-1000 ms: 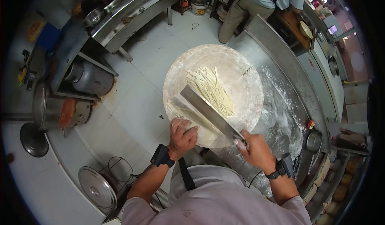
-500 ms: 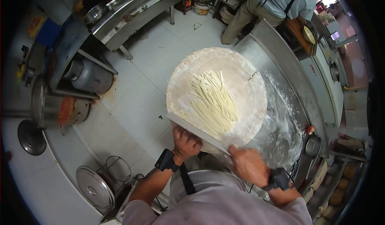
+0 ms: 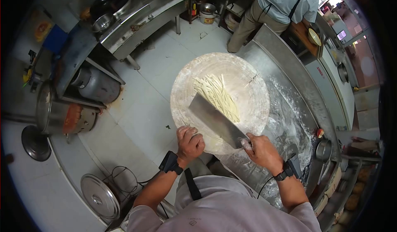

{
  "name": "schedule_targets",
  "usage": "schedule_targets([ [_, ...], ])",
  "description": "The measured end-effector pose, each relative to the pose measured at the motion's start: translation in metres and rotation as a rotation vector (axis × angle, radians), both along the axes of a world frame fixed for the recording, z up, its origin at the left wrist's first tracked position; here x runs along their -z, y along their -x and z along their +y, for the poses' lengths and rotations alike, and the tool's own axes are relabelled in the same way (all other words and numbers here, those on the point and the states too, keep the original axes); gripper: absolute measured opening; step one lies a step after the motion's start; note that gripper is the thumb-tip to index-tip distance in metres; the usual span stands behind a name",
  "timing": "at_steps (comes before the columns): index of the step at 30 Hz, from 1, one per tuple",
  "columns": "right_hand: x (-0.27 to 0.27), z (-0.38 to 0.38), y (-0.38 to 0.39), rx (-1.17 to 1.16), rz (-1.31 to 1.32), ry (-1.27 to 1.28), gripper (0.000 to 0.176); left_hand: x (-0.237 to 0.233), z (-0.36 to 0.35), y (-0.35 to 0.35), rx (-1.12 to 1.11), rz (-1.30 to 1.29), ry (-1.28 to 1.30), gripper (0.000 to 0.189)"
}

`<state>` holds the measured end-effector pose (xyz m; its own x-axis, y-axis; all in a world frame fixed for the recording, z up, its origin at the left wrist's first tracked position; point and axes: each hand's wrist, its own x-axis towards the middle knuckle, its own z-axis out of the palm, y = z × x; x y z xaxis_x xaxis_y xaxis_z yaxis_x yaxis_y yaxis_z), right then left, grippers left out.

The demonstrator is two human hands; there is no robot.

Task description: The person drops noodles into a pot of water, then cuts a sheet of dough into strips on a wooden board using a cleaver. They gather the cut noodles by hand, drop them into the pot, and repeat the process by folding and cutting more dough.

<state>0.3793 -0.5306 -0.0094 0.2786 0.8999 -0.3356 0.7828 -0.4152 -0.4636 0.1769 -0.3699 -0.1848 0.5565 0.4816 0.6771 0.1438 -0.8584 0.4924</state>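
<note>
A round, flour-dusted chopping block stands in front of me. Cut noodle strips lie in a bundle across its middle. My right hand, at the block's near right edge, grips a wide cleaver. The blade lies slanted with its broad side facing up, over the near end of the noodles, and hides part of them. My left hand is curled closed at the near left edge of the block, apart from the blade; nothing shows in its fingers.
A floury metal counter runs along the right, with a small pan on it. Another person stands at the back right. Left are a gas cylinder, a large pot and a metal lid.
The cleaver has moved away from me over the block and turned from near edge-on to broad side up. My left hand has come away from the blade. The noodle bundle looks narrower.
</note>
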Motion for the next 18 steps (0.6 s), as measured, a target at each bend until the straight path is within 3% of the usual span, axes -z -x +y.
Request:
schedule_targets([
  [5, -0.014, 0.000, 0.016, 0.087, 0.046, -0.031, 0.022, -0.001, 0.002, 0.002, 0.042, 0.006, 0.058, 0.012],
  [12, -0.011, 0.007, 0.024, 0.023, -0.006, -0.071, 0.019, -0.032, 0.032, 0.009, 0.009, 0.052, 0.010, 0.019],
  [14, -0.017, 0.000, 0.025, 0.005, -0.031, -0.033, 0.022, -0.035, 0.025, 0.007, 0.194, 0.146, -0.077, 0.019],
  [18, -0.020, -0.017, 0.024, -0.023, -0.062, 0.033, 0.025, -0.041, 0.003, -0.001, 0.294, 0.155, -0.061, 0.020],
])
